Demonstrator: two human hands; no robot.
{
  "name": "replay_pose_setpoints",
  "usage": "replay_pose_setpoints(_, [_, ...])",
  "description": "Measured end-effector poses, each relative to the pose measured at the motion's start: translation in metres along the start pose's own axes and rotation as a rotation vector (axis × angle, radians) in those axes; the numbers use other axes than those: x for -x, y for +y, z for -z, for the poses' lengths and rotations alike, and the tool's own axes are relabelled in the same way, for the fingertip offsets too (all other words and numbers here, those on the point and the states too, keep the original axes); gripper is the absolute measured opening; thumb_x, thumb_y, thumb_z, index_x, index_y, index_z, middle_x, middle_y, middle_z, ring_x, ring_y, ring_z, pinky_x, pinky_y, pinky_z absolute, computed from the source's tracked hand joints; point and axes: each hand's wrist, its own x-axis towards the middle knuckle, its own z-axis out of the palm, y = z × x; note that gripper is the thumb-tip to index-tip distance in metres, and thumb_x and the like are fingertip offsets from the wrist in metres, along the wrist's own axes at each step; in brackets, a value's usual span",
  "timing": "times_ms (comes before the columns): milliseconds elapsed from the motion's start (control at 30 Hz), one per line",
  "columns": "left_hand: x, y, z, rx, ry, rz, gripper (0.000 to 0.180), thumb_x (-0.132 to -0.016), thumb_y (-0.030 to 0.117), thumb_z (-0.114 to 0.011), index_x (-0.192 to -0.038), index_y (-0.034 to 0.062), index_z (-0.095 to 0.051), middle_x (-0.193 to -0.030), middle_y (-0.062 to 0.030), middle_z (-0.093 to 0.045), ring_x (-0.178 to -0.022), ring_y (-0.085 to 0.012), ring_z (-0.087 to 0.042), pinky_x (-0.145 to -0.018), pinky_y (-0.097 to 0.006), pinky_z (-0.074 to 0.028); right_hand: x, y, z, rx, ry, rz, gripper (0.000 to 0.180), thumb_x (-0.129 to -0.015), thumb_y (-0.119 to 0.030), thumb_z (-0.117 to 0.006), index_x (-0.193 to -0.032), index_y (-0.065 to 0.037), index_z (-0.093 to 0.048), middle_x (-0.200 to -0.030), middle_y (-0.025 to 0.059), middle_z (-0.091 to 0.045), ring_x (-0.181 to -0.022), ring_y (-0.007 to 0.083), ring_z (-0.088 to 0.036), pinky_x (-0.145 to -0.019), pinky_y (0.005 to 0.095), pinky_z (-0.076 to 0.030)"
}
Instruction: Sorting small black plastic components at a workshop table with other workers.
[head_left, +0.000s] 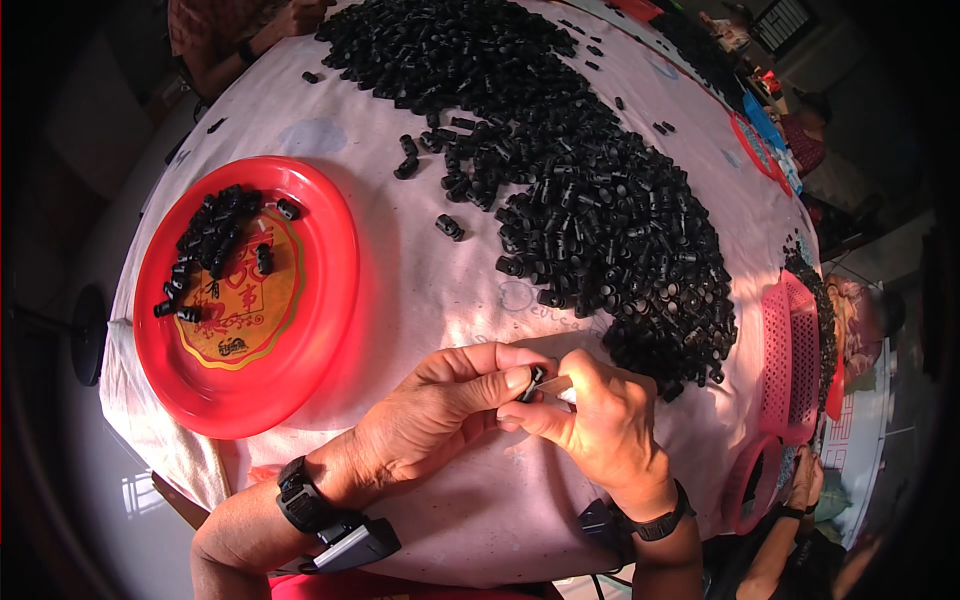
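The fingers of the left hand [425, 415] pinch a small black part [535, 380] just above the near side of the cloth-covered surface [400, 240], thumb on one side and forefinger on the other; the fingers of the right hand [610, 425] are narrow, closed about a thin pale piece [554, 383] that points at the part (what kind of piece it is, I cannot tell); the black part looks like moulded plastic, so it is likely very light, stiff and hard to crush, though its smooth, rounded wall may roll or slip in a loose grip; its outer sides seem the best hold, taken with thumb and fingertip pads across its width, leaving the end free; its likes lie in a great heap [620, 240] farther off and in a red plate [335, 330] to the left, where a loose one should pick up easily by its sides.
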Motion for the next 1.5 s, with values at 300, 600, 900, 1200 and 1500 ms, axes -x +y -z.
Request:
replay_pose_setpoints(300, [-0.0006,-0.0002,-0.0015,0.017,0.024,-0.019,0.029,-0.096,0.014,-0.066,-0.121,0.0003,-0.064,-0.114,-0.0083,-0.068,-0.1,-0.0159,-0.065,-0.094,-0.033,-0.053,-0.001,0.0013,-0.0004,-0.05,-0.045,-0.008,0.05,-0.078,-0.053,-0.079,-0.074,-0.01,-0.055,-0.058,0.0028,-0.061,-0.05,0.0215,-0.065,-0.044,0.034,-0.05])
replay_pose_setpoints(600, [-0.0009,-0.0009,0.0009,-0.006,-0.004,-0.04,0.027,-0.096,0.015,-0.066,-0.12,0.0009,-0.064,-0.113,-0.0085,-0.069,-0.105,-0.0174,-0.066,-0.097,-0.034,-0.053,-0.001,-0.0009,0.0032,-0.031,-0.068,-0.031,0.049,-0.077,-0.048,-0.082,-0.076,-0.007,-0.055,-0.063,0.0052,-0.065,-0.057,0.0237,-0.068,-0.049,0.0346,-0.052])
replay_pose_setpoints(900, [-0.001,-0.0013,0.0009,-0.023,0.021,-0.03,0.028,-0.097,0.015,-0.065,-0.121,0.0,-0.064,-0.113,-0.0085,-0.069,-0.105,-0.0174,-0.066,-0.097,-0.034,-0.052,-0.0019,-0.0024,0.0061,-0.05,-0.088,-0.036,0.048,-0.078,-0.048,-0.082,-0.075,-0.008,-0.055,-0.062,0.0047,-0.065,-0.055,0.0234,-0.067,-0.048,0.034,-0.051])
replay_pose_setpoints(1200, [0.0005,-0.0005,-0.0042,-0.029,-0.008,-0.04,0.029,-0.096,0.016,-0.067,-0.12,0.0003,-0.064,-0.114,-0.0079,-0.069,-0.104,-0.017,-0.065,-0.096,-0.033,-0.051,-0.0014,-0.0063,0.0058,-0.126,-0.051,-0.02,0.048,-0.076,-0.044,-0.085,-0.078,-0.006,-0.056,-0.064,0.0067,-0.068,-0.058,0.0255,-0.069,-0.05,0.0348,-0.052])
replay_pose_setpoints(1500, [-0.0003,-0.0019,-0.002,0.013,-0.061,-0.01,0.031,-0.099,0.02,-0.064,-0.124,0.0023,-0.063,-0.118,-0.0053,-0.068,-0.104,-0.0127,-0.063,-0.097,-0.03,-0.05,-0.0033,-0.0041,0.0043,-0.057,0.013,-0.022,0.05,-0.074,-0.052,-0.083,-0.075,-0.009,-0.059,-0.062,0.0028,-0.065,-0.054,0.0218,-0.067,-0.047,0.0334,-0.052])
